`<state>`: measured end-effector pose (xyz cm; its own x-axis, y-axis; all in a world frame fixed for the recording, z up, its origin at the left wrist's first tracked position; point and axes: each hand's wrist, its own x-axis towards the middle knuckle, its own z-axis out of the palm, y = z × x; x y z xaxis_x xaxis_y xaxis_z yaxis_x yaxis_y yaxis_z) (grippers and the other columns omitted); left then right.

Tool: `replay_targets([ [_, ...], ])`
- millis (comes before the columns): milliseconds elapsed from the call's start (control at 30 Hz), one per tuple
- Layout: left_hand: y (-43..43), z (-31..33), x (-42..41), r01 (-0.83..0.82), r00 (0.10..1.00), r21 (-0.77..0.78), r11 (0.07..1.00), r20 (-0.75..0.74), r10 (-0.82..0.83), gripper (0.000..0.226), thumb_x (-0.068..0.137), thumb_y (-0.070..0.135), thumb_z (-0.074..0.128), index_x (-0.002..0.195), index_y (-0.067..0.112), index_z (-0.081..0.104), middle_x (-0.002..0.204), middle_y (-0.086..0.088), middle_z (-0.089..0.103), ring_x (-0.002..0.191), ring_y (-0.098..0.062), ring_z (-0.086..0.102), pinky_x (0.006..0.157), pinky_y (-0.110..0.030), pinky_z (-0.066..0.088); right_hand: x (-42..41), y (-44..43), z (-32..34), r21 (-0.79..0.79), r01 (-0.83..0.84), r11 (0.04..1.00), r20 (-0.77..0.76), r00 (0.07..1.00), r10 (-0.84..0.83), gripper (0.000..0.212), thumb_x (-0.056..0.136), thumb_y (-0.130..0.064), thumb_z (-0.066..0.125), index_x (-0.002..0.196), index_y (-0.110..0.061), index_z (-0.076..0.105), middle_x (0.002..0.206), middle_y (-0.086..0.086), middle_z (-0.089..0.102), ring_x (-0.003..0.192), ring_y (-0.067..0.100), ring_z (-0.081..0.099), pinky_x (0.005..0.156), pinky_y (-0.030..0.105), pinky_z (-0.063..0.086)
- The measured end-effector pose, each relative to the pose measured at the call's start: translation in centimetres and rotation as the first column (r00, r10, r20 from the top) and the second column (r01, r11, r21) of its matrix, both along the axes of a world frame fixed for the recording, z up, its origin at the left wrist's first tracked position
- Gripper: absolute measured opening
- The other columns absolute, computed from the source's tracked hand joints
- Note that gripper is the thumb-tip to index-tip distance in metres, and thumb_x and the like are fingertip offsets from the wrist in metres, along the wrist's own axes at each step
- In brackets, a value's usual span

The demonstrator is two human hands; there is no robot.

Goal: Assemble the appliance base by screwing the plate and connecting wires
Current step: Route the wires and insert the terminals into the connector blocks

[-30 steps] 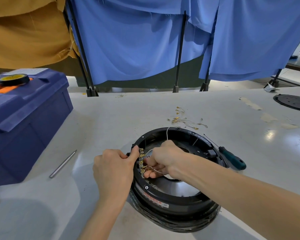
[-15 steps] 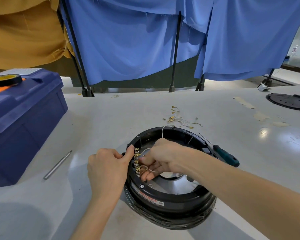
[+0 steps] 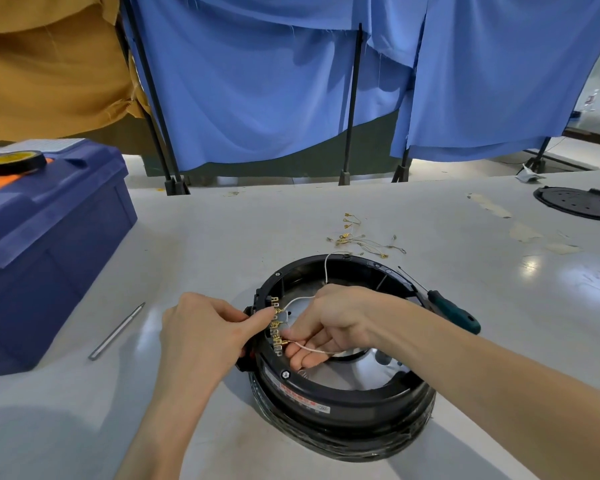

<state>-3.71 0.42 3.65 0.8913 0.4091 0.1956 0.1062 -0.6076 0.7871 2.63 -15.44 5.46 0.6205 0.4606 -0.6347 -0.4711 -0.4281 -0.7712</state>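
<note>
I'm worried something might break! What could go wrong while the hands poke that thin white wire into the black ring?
The right hand pinches the thin white wire beside a crowded row of gold tabs; it might slip onto the wrong tab or bend one. The left hand steadies the black ring; a hard push could shift it. The screwdriver lies by the ring's far side and might get knocked.

Round black appliance base point(image 3: 343, 415) lies flat, white wire point(image 3: 326, 268) draped over its rim.

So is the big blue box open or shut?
Shut: the blue toolbox has its lid down flat on the body, and a roll of tape sits on top of it.
</note>
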Motion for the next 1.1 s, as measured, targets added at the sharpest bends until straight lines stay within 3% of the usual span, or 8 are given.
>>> replay_targets([
  [200,-0.2,-0.1,0.0,-0.036,0.998,0.010,0.999,0.047,0.035,0.034,0.065,0.041,0.086,0.046,0.019,0.068,0.038,0.003,0.058,0.060,-0.020,0.065,0.061,-0.028,0.051,-0.8,0.2,-0.5,0.043,0.158,0.986,0.015,0.987,-0.159,0.012,0.089,0.006,0.062,0.077,0.008,0.062,0.055,0.016,0.066,0.045,0.021,0.066,0.044,0.023,0.054],
  [467,-0.8,-0.2,-0.1,-0.076,0.995,0.062,0.995,0.068,0.071,0.032,0.068,0.042,0.082,0.048,0.022,0.068,0.042,0.002,0.060,0.059,-0.017,0.064,0.050,-0.017,0.032,-2.0,0.5,-1.0,0.100,0.291,0.951,0.066,0.952,-0.298,0.016,0.090,0.012,0.056,0.076,0.007,0.052,0.047,0.014,0.060,0.037,0.017,0.060,0.040,0.023,0.052],
  [567,-0.9,-0.2,-0.1,-0.066,0.996,0.069,0.995,0.060,0.062,0.031,0.069,0.042,0.081,0.049,0.022,0.068,0.040,0.003,0.059,0.063,-0.019,0.063,0.052,-0.016,0.032,-2.4,0.7,-1.1,0.122,0.332,0.935,0.084,0.936,-0.343,0.002,0.090,0.014,0.055,0.092,0.012,0.055,0.049,0.015,0.060,0.036,0.018,0.059,0.039,0.023,0.051],
  [700,-1.0,-0.2,-0.3,-0.061,0.997,0.105,0.993,0.063,0.055,0.033,0.070,0.042,0.080,0.049,0.021,0.068,0.038,0.002,0.058,0.066,-0.026,0.061,0.056,-0.024,0.042,-2.3,0.7,-1.2,0.124,0.328,0.937,0.069,0.939,-0.338,0.008,0.090,0.013,0.055,0.098,0.011,0.056,0.051,0.015,0.060,0.037,0.018,0.059,0.039,0.022,0.050],
  [833,-1.1,0.0,-0.5,-0.061,0.996,0.125,0.990,0.073,0.052,0.034,0.071,0.042,0.078,0.047,0.021,0.067,0.041,0.001,0.059,0.066,-0.027,0.059,0.053,-0.020,0.035,-2.1,0.5,-1.2,0.114,0.323,0.940,0.063,0.941,-0.331,0.022,0.089,0.014,0.055,0.111,0.016,0.055,0.054,0.016,0.060,0.039,0.020,0.060,0.039,0.023,0.049],
  [1033,-1.4,-0.2,-0.6,-0.078,0.995,0.124,0.989,0.071,0.069,0.041,0.073,0.042,0.077,0.045,0.015,0.065,0.044,-0.005,0.060,0.068,-0.026,0.056,0.055,-0.023,0.034,-2.1,0.4,-0.9,0.081,0.254,0.964,0.075,0.963,-0.260,0.003,0.091,0.011,0.056,0.092,0.011,0.059,0.055,0.015,0.062,0.043,0.020,0.062,0.042,0.023,0.052],
  [1100,-1.6,-0.2,-0.6,-0.085,0.994,0.118,0.989,0.071,0.077,0.041,0.073,0.041,0.077,0.046,0.013,0.065,0.046,-0.007,0.060,0.073,-0.028,0.054,0.060,-0.029,0.041,-2.0,0.4,-0.8,0.065,0.239,0.969,0.072,0.967,-0.244,0.006,0.090,0.010,0.057,0.086,0.010,0.060,0.054,0.015,0.063,0.043,0.020,0.063,0.042,0.023,0.052],
])
